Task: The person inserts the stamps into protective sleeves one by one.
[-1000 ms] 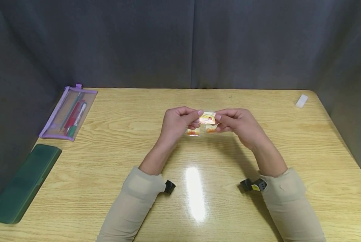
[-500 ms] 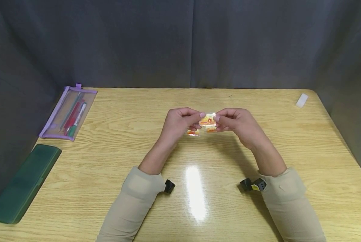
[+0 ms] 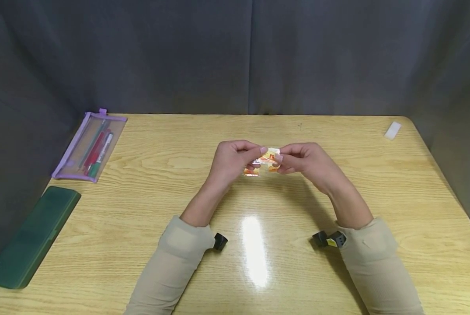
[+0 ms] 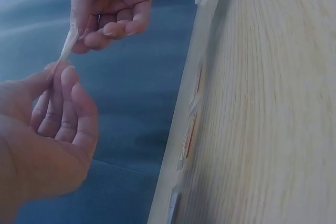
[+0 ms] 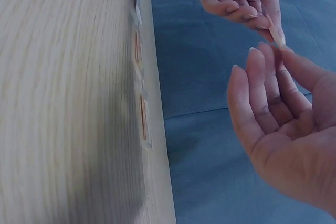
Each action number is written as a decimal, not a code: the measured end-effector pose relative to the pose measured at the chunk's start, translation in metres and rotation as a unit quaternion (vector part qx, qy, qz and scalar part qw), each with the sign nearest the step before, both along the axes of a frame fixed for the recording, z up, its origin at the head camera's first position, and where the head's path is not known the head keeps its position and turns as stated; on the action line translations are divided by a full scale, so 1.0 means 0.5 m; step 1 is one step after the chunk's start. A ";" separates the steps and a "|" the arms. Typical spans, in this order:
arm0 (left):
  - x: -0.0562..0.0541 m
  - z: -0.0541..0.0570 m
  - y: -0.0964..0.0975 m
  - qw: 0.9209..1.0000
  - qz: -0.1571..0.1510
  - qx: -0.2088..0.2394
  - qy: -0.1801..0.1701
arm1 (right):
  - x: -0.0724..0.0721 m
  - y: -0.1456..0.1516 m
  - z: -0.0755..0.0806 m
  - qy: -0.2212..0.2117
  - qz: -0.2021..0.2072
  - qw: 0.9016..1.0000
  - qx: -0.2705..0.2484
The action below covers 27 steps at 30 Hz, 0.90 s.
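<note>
My left hand (image 3: 235, 162) and my right hand (image 3: 307, 164) hold a small, shiny yellow-and-orange flat packet (image 3: 271, 155) between them, above the table. Thumb and fingers of each hand pinch one end of it. Edge-on in the left wrist view, the packet (image 4: 68, 44) looks very thin; the right wrist view shows its edge (image 5: 275, 32) too. Below on the tabletop lie two similar orange packets, one (image 3: 252, 173) under the left fingers and one (image 3: 273, 168) partly hidden behind the right fingers.
A purple-edged mesh pouch (image 3: 75, 151) with pens lies at the back left of the wooden table (image 3: 160, 262). In front of it is a dark green pencil case (image 3: 34, 238). A white eraser-like block (image 3: 393, 130) sits near the back right corner. Dark curtains surround the table.
The held packet has tilted, its face now foreshortened and creased-looking with bright glints. My right fingertips have shifted slightly left along it. The left hand is almost still.
</note>
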<state>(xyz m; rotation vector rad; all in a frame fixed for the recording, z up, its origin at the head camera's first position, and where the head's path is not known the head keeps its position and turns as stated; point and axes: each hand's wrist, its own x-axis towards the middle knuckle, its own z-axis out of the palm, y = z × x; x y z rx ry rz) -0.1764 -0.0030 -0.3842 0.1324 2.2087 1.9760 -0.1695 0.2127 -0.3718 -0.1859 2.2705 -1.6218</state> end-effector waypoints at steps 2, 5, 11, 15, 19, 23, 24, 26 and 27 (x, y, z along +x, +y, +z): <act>-0.001 -0.003 -0.002 1.000 -0.003 0.008 0.006 | 0.000 -0.001 -0.001 0.002 0.001 1.000 0.007; -0.001 -0.006 -0.007 0.999 -0.016 0.032 0.012 | -0.002 -0.003 -0.001 0.010 -0.004 1.000 0.005; -0.002 -0.002 -0.013 0.998 -0.030 0.046 0.007 | -0.004 -0.003 0.001 0.020 -0.020 0.999 0.015; -0.003 0.000 -0.010 0.999 -0.021 0.028 -0.001 | -0.004 -0.004 -0.001 0.028 -0.027 0.999 0.014; -0.004 0.002 -0.008 1.000 -0.019 0.011 -0.003 | -0.003 -0.005 -0.003 0.036 -0.044 0.998 -0.004; -0.003 0.005 -0.006 1.000 -0.023 0.001 -0.001 | -0.002 -0.001 -0.002 0.040 -0.056 0.998 -0.006; -0.003 0.006 -0.005 1.000 -0.024 -0.001 -0.001 | -0.002 -0.001 -0.002 0.039 -0.057 0.998 -0.006; -0.002 0.006 -0.005 1.000 -0.025 -0.003 -0.002 | -0.002 0.000 -0.002 0.039 -0.057 0.998 -0.004; -0.002 0.006 -0.005 1.000 -0.027 -0.002 -0.003 | -0.003 -0.001 -0.003 0.039 -0.058 0.998 -0.004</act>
